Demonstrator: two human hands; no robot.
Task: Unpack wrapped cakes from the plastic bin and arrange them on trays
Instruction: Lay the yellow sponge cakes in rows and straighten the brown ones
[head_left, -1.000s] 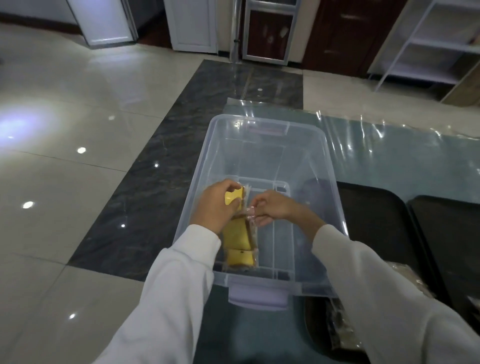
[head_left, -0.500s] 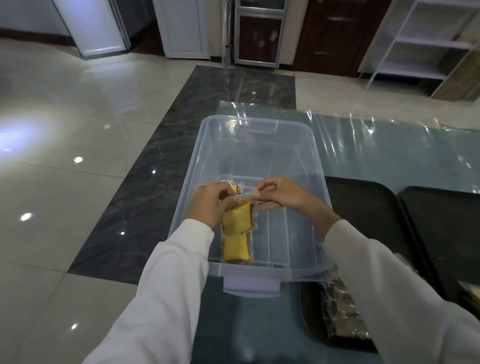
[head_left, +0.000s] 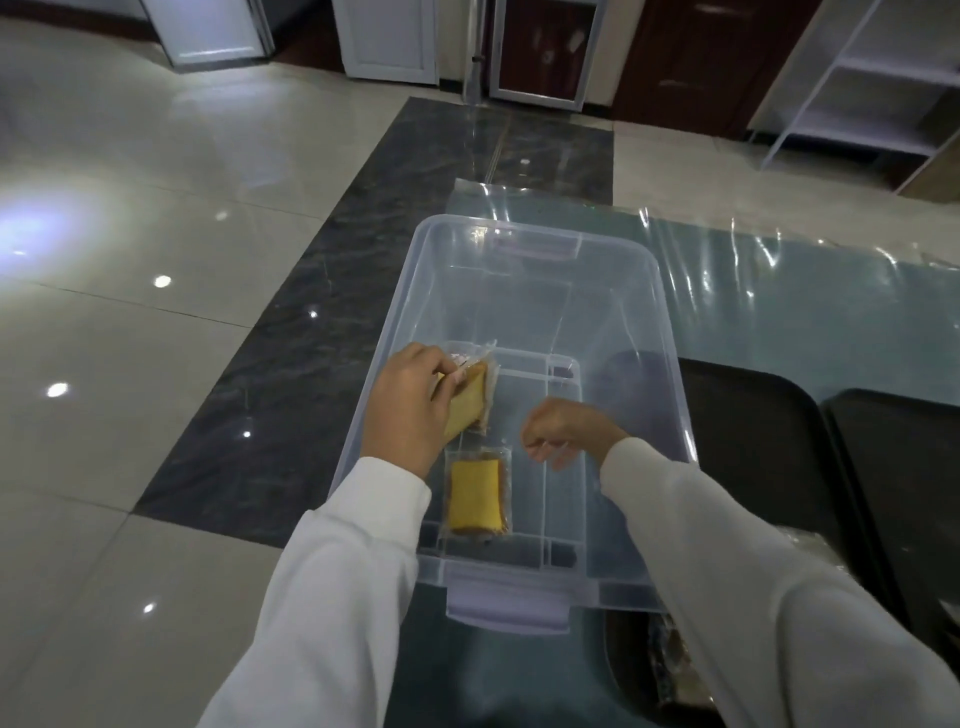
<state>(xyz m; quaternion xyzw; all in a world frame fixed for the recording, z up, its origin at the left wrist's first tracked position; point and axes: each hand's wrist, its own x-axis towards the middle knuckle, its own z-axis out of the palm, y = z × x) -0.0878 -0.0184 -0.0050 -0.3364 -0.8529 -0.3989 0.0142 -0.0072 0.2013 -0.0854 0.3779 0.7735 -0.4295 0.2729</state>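
The clear plastic bin (head_left: 535, 291) is sitting on the counter (head_left: 779, 312), which is lying under a glossy transparent sheet. Over the bin's left wall, the left hand (head_left: 410, 415) is gripping a wrapped yellow cake (head_left: 470, 402), its fingers (head_left: 441, 382) curling round the cake's upper end where the wrapper is sticking up crumpled. A second wrapped cake (head_left: 477, 493) is lying flat on the bin's floor, just nearer the camera than the held one and close to the bin's near wall. The right hand (head_left: 563, 431) is hanging above the middle of the bin, apart from both cakes, fingers curled in and pinching a small scrap of clear wrapper (head_left: 561, 453). Two dark trays (head_left: 748, 415) are lying to the right of the bin, the nearer one partly behind its right wall.
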